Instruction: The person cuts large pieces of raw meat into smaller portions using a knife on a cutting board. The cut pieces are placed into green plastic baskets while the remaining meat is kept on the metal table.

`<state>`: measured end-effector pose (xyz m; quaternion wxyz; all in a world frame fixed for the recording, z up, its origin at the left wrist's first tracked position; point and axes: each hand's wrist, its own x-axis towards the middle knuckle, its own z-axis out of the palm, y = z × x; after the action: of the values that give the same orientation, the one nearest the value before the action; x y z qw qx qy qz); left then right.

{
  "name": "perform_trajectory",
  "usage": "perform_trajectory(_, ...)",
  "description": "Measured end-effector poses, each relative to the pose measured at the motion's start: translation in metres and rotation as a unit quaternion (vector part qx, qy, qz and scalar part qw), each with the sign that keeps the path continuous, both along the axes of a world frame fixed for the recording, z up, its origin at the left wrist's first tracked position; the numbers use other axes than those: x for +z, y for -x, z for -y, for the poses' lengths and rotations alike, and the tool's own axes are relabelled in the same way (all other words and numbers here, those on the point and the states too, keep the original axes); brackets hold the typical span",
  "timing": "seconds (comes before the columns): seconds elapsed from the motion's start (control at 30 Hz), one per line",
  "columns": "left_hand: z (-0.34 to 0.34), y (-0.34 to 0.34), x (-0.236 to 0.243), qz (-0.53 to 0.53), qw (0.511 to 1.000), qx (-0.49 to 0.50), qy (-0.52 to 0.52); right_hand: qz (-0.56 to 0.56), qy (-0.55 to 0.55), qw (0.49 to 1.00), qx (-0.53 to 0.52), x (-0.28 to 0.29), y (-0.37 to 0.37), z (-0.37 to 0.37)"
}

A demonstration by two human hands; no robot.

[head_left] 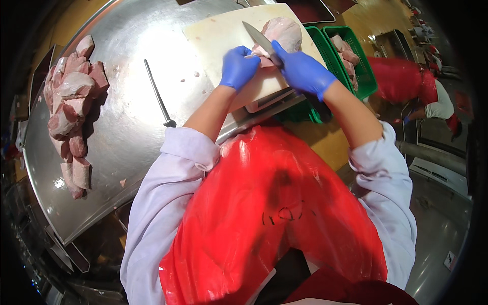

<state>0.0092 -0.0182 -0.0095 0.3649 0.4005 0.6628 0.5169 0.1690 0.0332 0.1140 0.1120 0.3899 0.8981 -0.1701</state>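
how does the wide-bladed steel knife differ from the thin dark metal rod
The wide-bladed steel knife is held in the blue-gloved right hand; the thin dark metal rod lies untouched on the metal table. The knife's blade is flat and broad, while the rod is narrow. Both are long.

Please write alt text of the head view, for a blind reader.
A blue-gloved right hand holds a knife at a piece of raw meat on a white cutting board, while the left hand grips the meat. To the left, on a metal table, lie a thin rod and a meat pile; a green basket stands at right.
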Motion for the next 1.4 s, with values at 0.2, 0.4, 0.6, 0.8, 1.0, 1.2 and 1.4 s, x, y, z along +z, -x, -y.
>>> perform_trajectory(0.2,0.020,0.006,0.000,-0.054,0.998,-0.008,-0.005,0.168,-0.044,0.982,0.072,0.064,-0.059,0.068)
perform_trajectory(0.4,0.024,0.034,0.010,-0.076,0.983,-0.146,0.086,0.033,0.007,0.999,-0.002,0.093,-0.100,0.076)
perform_trajectory(0.6,0.000,0.009,0.028,-0.156,0.979,-0.112,0.070,-0.138,-0.008,0.990,-0.036,0.039,-0.032,0.006)
perform_trajectory(0.8,0.012,-0.005,0.020,-0.117,0.990,-0.053,0.054,-0.067,0.040,0.996,-0.034,-0.006,0.012,-0.012)
perform_trajectory(1.0,0.018,-0.015,0.013,-0.151,0.987,0.034,0.039,0.048,-0.042,0.991,0.120,0.006,-0.043,0.017)
perform_trajectory(1.2,0.023,-0.021,0.013,-0.179,0.979,0.086,0.048,0.130,-0.044,0.968,0.209,0.025,-0.113,-0.004)
perform_trajectory(1.4,0.034,-0.036,0.026,-0.182,0.974,0.109,0.085,0.100,-0.094,0.939,0.316,0.012,-0.145,-0.052)
